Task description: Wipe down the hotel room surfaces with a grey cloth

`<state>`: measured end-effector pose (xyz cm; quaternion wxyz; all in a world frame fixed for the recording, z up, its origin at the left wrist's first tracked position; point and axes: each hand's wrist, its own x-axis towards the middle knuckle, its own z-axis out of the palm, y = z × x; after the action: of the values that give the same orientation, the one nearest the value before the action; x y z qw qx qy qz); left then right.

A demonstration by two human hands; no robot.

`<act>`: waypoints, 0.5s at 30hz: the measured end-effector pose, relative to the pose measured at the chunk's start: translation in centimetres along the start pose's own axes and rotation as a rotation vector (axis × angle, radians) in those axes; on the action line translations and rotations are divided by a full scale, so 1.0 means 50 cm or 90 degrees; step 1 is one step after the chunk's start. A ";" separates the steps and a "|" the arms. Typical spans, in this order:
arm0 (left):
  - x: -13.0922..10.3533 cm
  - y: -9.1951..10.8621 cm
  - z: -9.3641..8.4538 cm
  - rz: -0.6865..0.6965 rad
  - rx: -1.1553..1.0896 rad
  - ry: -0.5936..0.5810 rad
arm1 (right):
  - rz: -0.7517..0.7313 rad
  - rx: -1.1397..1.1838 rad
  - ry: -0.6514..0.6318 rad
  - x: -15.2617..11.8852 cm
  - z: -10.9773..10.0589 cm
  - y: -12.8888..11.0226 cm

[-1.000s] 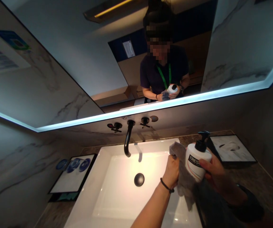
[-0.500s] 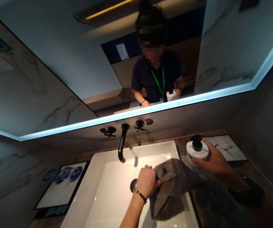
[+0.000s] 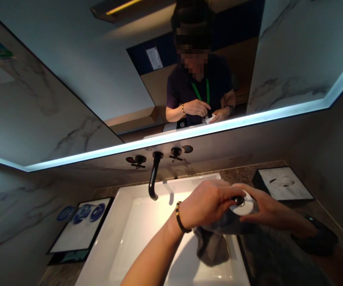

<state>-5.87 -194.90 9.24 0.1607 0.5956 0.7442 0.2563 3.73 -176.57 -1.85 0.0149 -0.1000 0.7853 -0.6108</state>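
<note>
A white pump bottle (image 3: 247, 207) with a black pump top (image 3: 238, 200) is held above the right rim of the white sink (image 3: 102, 234). My right hand (image 3: 268, 210) wraps round its body from the right. From the left, my left hand (image 3: 208, 201) reaches across and has its fingers closed on the pump top. Directly below, a dark grey cloth (image 3: 213, 250) hangs over the sink's right side, its upper part hidden by my hands and the bottle.
A black faucet (image 3: 153, 178) with cross handles juts from the wall over the sink. At right stands a tissue box (image 3: 296, 190); at left lies a tray (image 3: 72, 240) with blue round items (image 3: 83, 213). A lit mirror (image 3: 129, 91) spans the wall and reflects a person.
My left hand has let go of the grey cloth and moved up and right onto the bottle's pump top. The cloth now droops into the sink. The bottle has shifted slightly left and tilted.
</note>
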 end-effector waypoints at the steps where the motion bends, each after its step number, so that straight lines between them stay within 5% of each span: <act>1: 0.011 -0.010 0.000 0.005 -0.008 -0.024 | -0.005 -0.007 -0.009 0.003 -0.007 0.008; 5: 0.038 -0.055 0.005 -0.039 0.035 0.041 | -0.019 -0.086 0.076 0.025 -0.038 0.073; 9: 0.003 -0.127 0.058 -0.212 0.086 0.176 | 0.014 -0.193 0.171 0.062 -0.076 0.171; 15: -0.137 -0.233 0.289 -0.404 0.046 -0.159 | 0.059 -0.237 0.205 0.127 -0.090 0.308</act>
<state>-5.75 -200.62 -9.71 0.3008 0.3661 0.8758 0.0920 -5.28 -169.80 -14.91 -0.1013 0.0338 0.8804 -0.4621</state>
